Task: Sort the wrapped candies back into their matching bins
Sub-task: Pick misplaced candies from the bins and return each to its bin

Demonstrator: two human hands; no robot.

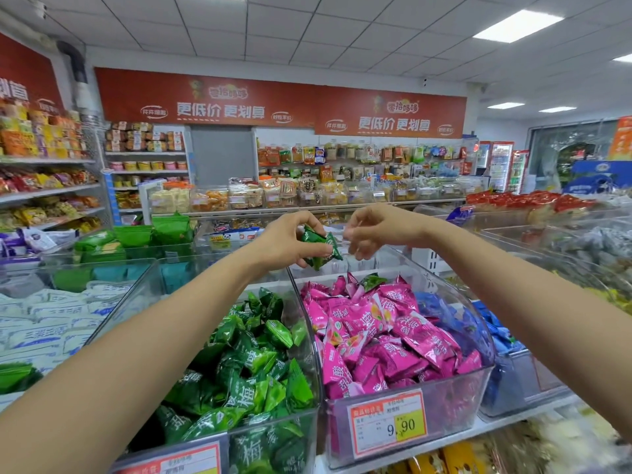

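My left hand (290, 239) grips several green wrapped candies (321, 246) above the back of the bins. My right hand (372, 230) hovers just right of them, fingers loosely curled, holding nothing that I can see. Below stand three clear bins side by side: the green candy bin (309, 340) on the left, the pink candy bin (427, 422) in the middle and the blue candy bin (513, 378) on the right. One green candy (372, 281) lies on the pink pile at the back of the middle bin.
A price tag reading 9.90 (388, 424) is fixed to the pink bin's front. A bin of white packets (51, 319) stands to the left. Clear bins of other snacks (581, 241) fill the right side. Store shelves (307, 189) run along the back wall.
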